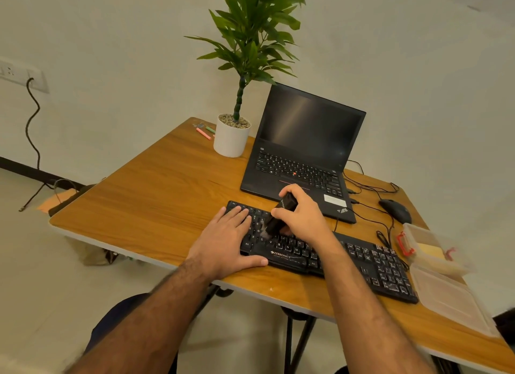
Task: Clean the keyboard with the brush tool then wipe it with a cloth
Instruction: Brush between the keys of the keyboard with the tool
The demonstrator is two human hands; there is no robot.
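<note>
A black keyboard (370, 265) lies across the wooden table, dusty on its left keys. My right hand (302, 216) is shut on a black brush tool (278, 214), tilted with its bristle end down on the left-centre keys. My left hand (227, 242) lies flat over the keyboard's left end, fingers on the keys and thumb along the front edge, holding it still. A yellowish cloth (434, 255) sits inside a clear plastic box at the right.
An open black laptop (301, 150) stands just behind the keyboard. A white pot with a plant (231, 139) is at the back, pens beside it. A black mouse (395, 210) and cables lie right. The clear box (418, 234) and its lid (451, 301) occupy the right edge.
</note>
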